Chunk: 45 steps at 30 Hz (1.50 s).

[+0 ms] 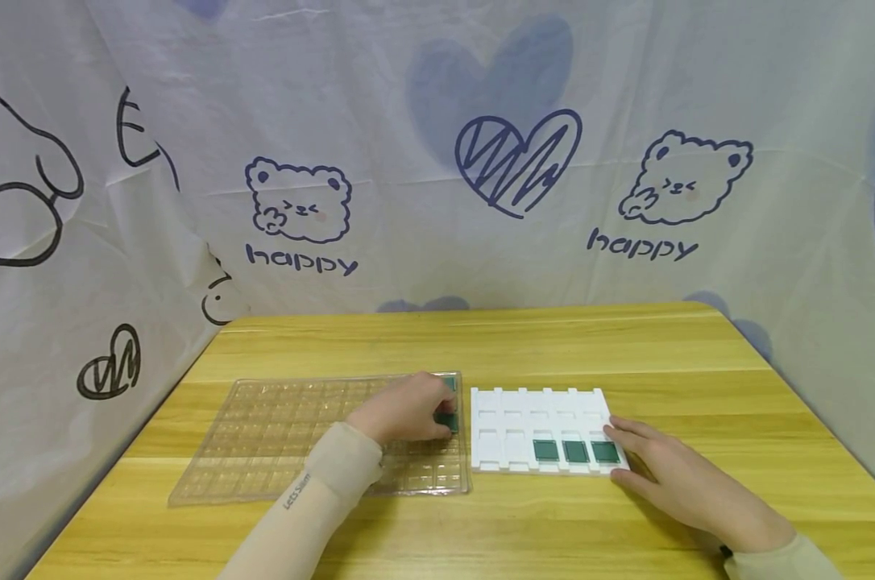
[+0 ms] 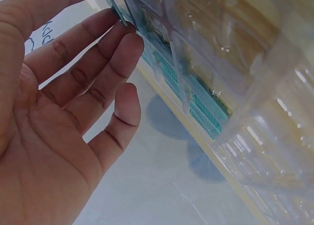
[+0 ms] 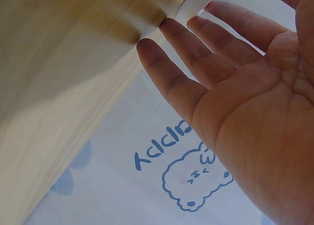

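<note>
While my left hand (image 1: 408, 409) pinches a green chip (image 1: 448, 421) at the clear tray's (image 1: 285, 439) right end, my right hand (image 1: 673, 471), fingers extended, touches the white tray (image 1: 487, 441); "Lets Slim" marks my left sleeve (image 1: 346, 463), "happy" the curtain (image 1: 408, 234).

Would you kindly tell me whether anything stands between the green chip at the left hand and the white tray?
Nothing visible does: between the green chip and the white tray lie only the clear tray's right rim and a narrow gap. The right hand is at the white tray's right edge, off that path.
</note>
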Motion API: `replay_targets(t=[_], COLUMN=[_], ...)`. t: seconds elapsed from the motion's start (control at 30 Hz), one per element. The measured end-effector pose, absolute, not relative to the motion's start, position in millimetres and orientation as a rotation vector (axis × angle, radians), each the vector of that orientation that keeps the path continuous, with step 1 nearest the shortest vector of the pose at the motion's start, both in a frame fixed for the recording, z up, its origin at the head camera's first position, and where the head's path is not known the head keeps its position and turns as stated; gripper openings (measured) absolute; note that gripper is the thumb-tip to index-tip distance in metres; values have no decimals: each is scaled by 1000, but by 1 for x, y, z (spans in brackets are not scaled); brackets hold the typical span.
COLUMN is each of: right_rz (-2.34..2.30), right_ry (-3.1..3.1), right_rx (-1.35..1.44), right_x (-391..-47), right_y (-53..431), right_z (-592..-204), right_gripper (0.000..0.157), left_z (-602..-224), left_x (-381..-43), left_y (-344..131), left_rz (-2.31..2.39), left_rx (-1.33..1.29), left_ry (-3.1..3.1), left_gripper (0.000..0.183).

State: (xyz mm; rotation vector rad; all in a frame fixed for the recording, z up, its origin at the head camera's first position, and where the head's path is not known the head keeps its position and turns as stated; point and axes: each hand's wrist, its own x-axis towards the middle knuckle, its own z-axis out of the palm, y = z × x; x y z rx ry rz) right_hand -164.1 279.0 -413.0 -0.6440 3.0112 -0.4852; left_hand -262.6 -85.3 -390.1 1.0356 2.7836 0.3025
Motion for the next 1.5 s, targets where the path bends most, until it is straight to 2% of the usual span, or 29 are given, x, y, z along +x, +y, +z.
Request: replay_targets(t=[1.17, 1.5], right_rz=[-482, -481], right_ry=[3014, 3017], right_rx=[-663, -653], right_x=[-163, -164], right_y=[279, 279], right_z=[-413, -413], right_gripper=[55, 55], left_z=[-388, -385], left_x=[-257, -248], left_y=[-83, -77], left_rz=[263, 264], left_rx=[1072, 1112], left_ry=[2798, 2812], left_gripper=[11, 20])
